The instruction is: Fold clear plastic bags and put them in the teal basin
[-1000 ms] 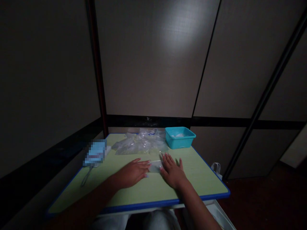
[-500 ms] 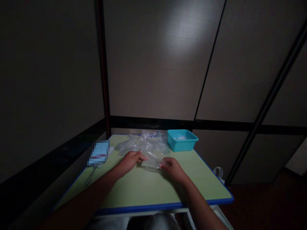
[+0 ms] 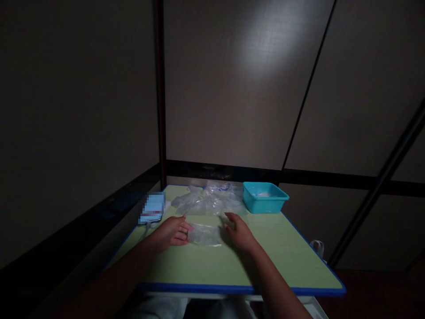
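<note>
A small clear plastic bag (image 3: 205,234) lies flat on the green table (image 3: 265,252) between my hands. My left hand (image 3: 171,232) has its fingers curled and pinches the bag's left end. My right hand (image 3: 239,233) hovers just right of the bag, fingers loosely spread, with its fingertips near the bag's right end. Whether they touch it I cannot tell. Behind the bag lies a heap of clear plastic bags (image 3: 209,201).
A teal plastic tub (image 3: 264,197) with something pale inside stands at the table's back right. A blurred blue card on a cord (image 3: 152,210) lies at the left edge. Dark partition walls close in behind and to the left. The table has a blue rim.
The bag was lifted from the table centre and now lies flat slightly nearer the left. My left hand went from flat to pinching its end. My right hand opened beside it. The view shifted.
</note>
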Motion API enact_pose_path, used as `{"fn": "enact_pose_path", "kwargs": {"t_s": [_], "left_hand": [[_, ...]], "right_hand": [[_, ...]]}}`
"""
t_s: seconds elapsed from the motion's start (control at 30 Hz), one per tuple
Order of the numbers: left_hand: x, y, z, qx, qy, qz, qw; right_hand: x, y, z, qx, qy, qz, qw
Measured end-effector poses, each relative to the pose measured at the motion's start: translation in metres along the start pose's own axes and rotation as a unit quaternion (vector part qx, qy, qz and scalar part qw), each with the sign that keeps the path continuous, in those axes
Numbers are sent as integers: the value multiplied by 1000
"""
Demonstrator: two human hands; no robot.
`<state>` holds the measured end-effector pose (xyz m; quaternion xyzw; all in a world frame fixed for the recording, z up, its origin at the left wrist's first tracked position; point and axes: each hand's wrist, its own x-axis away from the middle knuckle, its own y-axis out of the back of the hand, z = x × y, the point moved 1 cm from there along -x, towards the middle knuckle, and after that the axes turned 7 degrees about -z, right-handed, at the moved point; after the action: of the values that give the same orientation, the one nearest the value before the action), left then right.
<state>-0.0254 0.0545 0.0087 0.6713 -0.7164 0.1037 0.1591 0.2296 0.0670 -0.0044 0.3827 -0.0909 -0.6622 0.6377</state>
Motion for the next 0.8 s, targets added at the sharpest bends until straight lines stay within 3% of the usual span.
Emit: {"fn": "enact_pose_path", "kwargs": {"t_s": [0.07, 0.17, 0.27, 0.43, 0.53, 0.6, 0.67, 0.7, 0.8], "left_hand": [[0, 2, 4, -6, 4, 0, 1000], [0, 3, 7, -27, -2, -2, 1000], [0, 4, 7, -68, -29, -9, 997], [8, 5, 6, -172, -144, -85, 971], [21, -3, 13, -256, -275, -123, 919], [30, -12, 23, -406, -383, -111, 822], [35, -20, 36, -497, -402, -72, 766], [36, -23, 42, -523, -396, -60, 752], [35, -24, 53, -554, -373, -53, 742]], "right_hand": [[8, 0, 16, 109, 38, 2, 993], [22, -9, 43, 198, 96, 69, 973], [33, -25, 62, 210, 141, 135, 958], [40, -47, 61, 223, 128, 178, 950], [41, -50, 57, 232, 130, 175, 948], [41, -50, 56, 234, 135, 175, 947], [40, -51, 56, 239, 136, 178, 945], [40, -51, 56, 242, 136, 179, 944], [40, -52, 55, 248, 134, 179, 942]]}}
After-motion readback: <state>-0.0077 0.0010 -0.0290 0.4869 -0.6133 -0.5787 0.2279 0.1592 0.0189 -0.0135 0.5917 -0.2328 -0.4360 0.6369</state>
